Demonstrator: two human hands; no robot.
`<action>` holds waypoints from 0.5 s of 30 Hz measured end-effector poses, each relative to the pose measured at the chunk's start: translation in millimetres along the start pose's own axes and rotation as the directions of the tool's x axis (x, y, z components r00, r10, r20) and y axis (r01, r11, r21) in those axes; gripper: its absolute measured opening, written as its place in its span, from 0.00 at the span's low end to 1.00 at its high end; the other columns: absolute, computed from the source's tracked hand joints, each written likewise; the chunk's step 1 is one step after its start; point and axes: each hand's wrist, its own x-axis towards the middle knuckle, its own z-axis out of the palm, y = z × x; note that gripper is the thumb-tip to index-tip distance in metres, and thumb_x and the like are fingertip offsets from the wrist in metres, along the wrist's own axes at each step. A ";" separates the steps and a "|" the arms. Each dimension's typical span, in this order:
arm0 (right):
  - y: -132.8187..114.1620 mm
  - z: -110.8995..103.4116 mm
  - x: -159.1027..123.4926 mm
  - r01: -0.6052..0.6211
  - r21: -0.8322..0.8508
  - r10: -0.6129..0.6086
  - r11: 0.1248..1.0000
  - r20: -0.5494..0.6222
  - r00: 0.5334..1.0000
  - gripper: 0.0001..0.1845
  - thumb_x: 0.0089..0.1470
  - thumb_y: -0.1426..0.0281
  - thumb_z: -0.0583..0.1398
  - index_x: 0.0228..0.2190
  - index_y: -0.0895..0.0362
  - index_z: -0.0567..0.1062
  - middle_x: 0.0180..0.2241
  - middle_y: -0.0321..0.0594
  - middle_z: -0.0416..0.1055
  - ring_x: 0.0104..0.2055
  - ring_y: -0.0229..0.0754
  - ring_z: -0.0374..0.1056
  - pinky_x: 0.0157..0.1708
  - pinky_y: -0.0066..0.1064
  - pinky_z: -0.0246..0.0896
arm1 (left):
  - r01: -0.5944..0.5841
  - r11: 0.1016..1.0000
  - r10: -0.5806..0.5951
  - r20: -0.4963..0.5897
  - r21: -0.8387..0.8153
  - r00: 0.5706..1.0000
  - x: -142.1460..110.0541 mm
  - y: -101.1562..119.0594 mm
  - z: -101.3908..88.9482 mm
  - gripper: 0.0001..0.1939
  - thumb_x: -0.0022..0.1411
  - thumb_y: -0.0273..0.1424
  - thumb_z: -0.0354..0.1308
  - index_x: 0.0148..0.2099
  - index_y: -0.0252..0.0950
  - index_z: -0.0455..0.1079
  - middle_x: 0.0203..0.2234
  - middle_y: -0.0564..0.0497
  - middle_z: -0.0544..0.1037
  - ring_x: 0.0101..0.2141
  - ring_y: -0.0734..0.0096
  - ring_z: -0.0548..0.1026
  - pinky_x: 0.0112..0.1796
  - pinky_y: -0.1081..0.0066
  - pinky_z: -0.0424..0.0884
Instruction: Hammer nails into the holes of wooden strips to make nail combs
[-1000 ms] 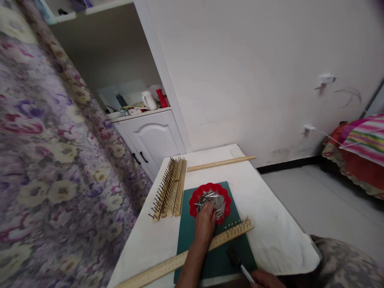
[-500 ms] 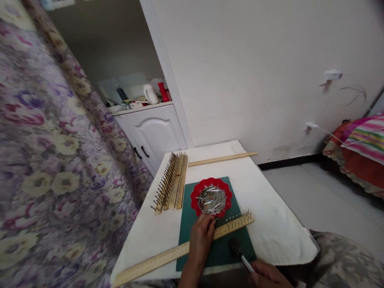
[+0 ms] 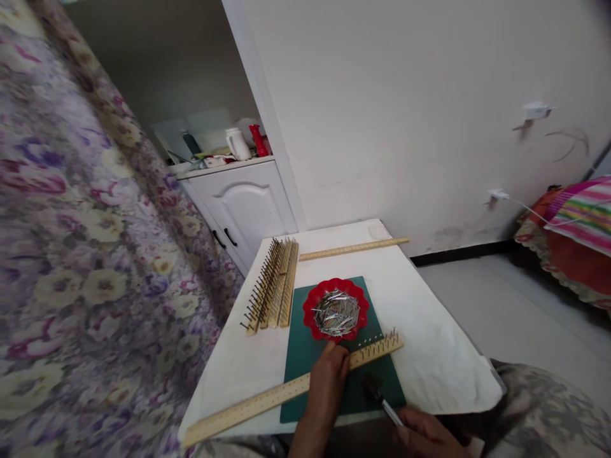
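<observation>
My left hand [image 3: 327, 376] lies over a long wooden strip [image 3: 258, 407] with rows of holes. Its fingers are pinched together near the row of nails; the nail in them is mostly hidden by the fingers. Several nails [image 3: 382, 345] stand upright in the strip's right end. My right hand [image 3: 424, 432] is closed round the light handle of a hammer [image 3: 389, 410], its dark, blurred head low over a green cutting mat [image 3: 298, 350]. Just beyond my left hand, a red scalloped bowl [image 3: 312, 296] full of loose nails [image 3: 337, 313] sits on the mat.
On the left of the white-covered table [image 3: 229, 375] lie several wooden strips [image 3: 274, 286] bristling with nails. Another strip [image 3: 353, 249] lies across the far end. A flowered curtain [image 3: 109, 254] hangs at left; a white cabinet [image 3: 248, 203] and the wall stand behind.
My left hand has shifted slightly to the right along the strip, closer to the standing nails. My right hand still holds the hammer low, almost unmoved. The view has tilted a little.
</observation>
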 end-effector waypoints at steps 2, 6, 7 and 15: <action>1.5 -0.7 0.6 -0.001 -0.014 0.001 1.000 -0.003 1.000 0.29 0.42 0.42 0.56 0.24 0.56 0.64 0.21 0.28 0.54 0.17 0.29 0.50 0.14 0.22 0.40 | -0.004 0.999 0.003 0.019 0.034 1.000 3.0 1.8 -1.0 0.10 0.61 0.26 0.45 0.31 0.37 0.67 0.29 0.51 0.70 0.31 0.72 0.70 0.33 0.75 0.63; 2.0 -1.3 1.1 0.003 -0.018 -0.002 1.000 0.023 1.000 0.28 0.44 0.43 0.55 0.24 0.56 0.64 0.19 0.27 0.53 0.17 0.30 0.47 0.15 0.22 0.40 | -0.010 0.996 0.001 0.097 0.091 0.995 9.2 7.9 -4.8 0.09 0.61 0.27 0.47 0.31 0.37 0.67 0.31 0.50 0.71 0.31 0.72 0.70 0.32 0.75 0.62; 1.9 -1.4 1.2 0.009 -0.009 -0.008 1.000 0.030 1.000 0.27 0.44 0.43 0.55 0.24 0.56 0.64 0.19 0.28 0.53 0.17 0.30 0.47 0.15 0.22 0.41 | -0.009 0.994 -0.003 0.115 0.108 0.993 10.6 9.3 -5.7 0.09 0.61 0.27 0.47 0.31 0.37 0.67 0.32 0.50 0.71 0.31 0.72 0.71 0.31 0.75 0.61; -3.9 -1.0 -1.4 0.024 0.018 -0.024 1.000 0.011 1.000 0.27 0.43 0.43 0.57 0.23 0.56 0.66 0.18 0.28 0.55 0.19 0.30 0.49 0.16 0.22 0.42 | -0.018 0.982 -0.013 0.163 0.188 0.986 17.0 9.3 -5.0 0.08 0.60 0.26 0.48 0.30 0.37 0.66 0.32 0.50 0.72 0.29 0.73 0.70 0.29 0.75 0.59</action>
